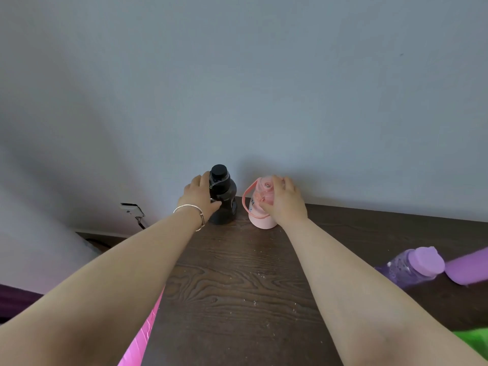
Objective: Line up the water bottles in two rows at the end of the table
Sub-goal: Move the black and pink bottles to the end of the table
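A black water bottle (224, 196) stands upright at the far end of the dark wooden table (237, 286), next to the wall. My left hand (202, 198) grips its left side. Just to its right stands a pink water bottle (260, 215) with a pink carry strap; my right hand (285, 200) is wrapped over its top and right side. A translucent purple bottle (406, 265) with a lilac cap lies on its side near the table's right edge, with another lilac bottle (470, 268) beside it, cut off by the frame.
A grey wall (264, 88) rises right behind the table's far end. A pink object (142, 336) runs along the table's left edge. Something green (472, 342) shows at the lower right corner. A wall socket with a cable (132, 210) sits low on the left.
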The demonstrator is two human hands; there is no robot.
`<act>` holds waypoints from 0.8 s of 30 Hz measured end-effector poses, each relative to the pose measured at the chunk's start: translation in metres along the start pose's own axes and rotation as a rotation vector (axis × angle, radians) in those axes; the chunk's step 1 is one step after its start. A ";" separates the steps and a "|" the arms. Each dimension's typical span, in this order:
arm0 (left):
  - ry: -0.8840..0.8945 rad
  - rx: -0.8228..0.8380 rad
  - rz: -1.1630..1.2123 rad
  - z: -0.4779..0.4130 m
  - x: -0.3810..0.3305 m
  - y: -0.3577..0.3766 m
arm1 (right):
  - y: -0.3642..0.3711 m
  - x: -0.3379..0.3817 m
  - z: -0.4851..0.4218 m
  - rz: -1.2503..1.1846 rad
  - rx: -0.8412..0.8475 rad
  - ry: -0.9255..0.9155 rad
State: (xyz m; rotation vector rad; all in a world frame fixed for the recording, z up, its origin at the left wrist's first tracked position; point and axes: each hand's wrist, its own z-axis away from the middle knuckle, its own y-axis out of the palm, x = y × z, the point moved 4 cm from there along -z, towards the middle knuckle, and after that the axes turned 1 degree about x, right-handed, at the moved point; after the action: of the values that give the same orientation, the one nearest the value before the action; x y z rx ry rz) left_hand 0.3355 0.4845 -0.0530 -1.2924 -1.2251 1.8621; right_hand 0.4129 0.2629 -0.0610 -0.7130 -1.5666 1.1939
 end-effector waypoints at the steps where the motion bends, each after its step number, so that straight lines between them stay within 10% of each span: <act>1: 0.030 -0.001 -0.114 0.007 -0.001 -0.002 | -0.003 0.001 0.006 0.064 -0.010 -0.027; 6: 0.143 0.002 -0.459 0.048 -0.005 -0.010 | -0.018 0.012 0.043 0.293 -0.068 -0.145; 24: 0.397 -0.068 -0.562 0.206 -0.076 -0.007 | -0.099 -0.033 0.235 0.459 -0.150 -0.006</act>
State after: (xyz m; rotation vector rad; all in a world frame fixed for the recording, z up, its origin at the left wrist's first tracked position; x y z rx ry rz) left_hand 0.1743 0.3497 0.0092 -1.1281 -1.2700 1.1169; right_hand 0.2140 0.1198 0.0165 -1.2147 -1.5549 1.4141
